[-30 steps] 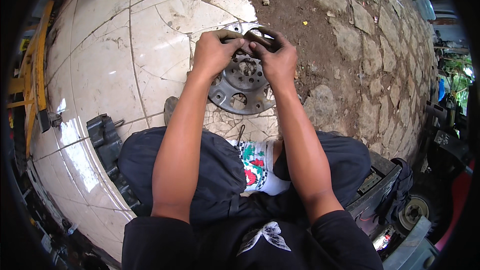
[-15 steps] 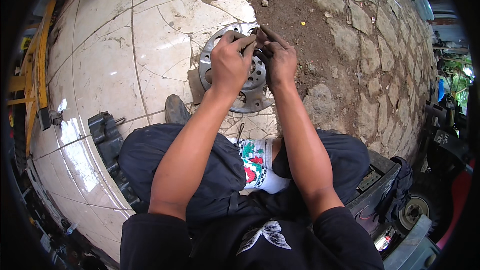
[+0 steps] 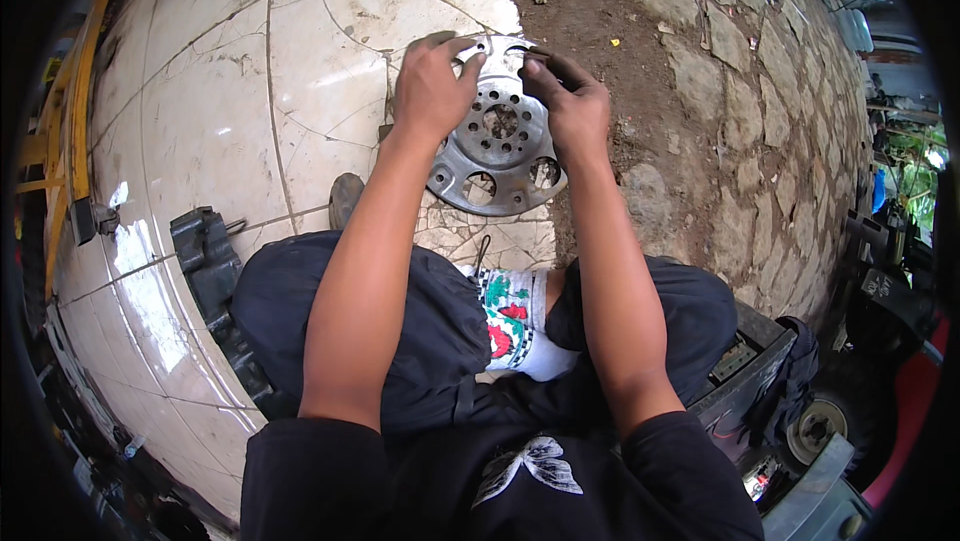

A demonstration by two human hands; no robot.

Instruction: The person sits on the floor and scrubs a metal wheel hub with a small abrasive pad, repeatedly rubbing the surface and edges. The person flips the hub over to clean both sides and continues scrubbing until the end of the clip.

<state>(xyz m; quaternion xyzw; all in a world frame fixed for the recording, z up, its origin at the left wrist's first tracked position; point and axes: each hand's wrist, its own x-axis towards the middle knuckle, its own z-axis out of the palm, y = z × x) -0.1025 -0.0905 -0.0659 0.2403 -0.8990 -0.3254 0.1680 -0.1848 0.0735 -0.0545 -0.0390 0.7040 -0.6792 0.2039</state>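
A round grey metal plate (image 3: pixel 500 154), pierced with large oval openings and a ring of small bolt holes round its centre hole, is in front of me at the edge of the tiles. My left hand (image 3: pixel 432 86) grips its far left rim, thumb on the upper face and fingers curled at the edge. Opposite it, my right hand (image 3: pixel 575 106) is closed at the far right rim, with its thumb near an opening. Whether a thin dark piece is still between the right fingers cannot be made out.
Cracked white tiles (image 3: pixel 200 121) lie to the left, with bare soil (image 3: pixel 590 31) and stone paving (image 3: pixel 740 111) to the right. A black metal part (image 3: pixel 207 261) rests beside my left knee. A yellow frame (image 3: pixel 80 101) stands far left; a wheel (image 3: pixel 820 426) is at lower right.
My hands have moved apart from over the plate to its two far edges. The plate has turned and shifted, baring its centre. The thin brown piece between my fingers is no longer clearly visible.
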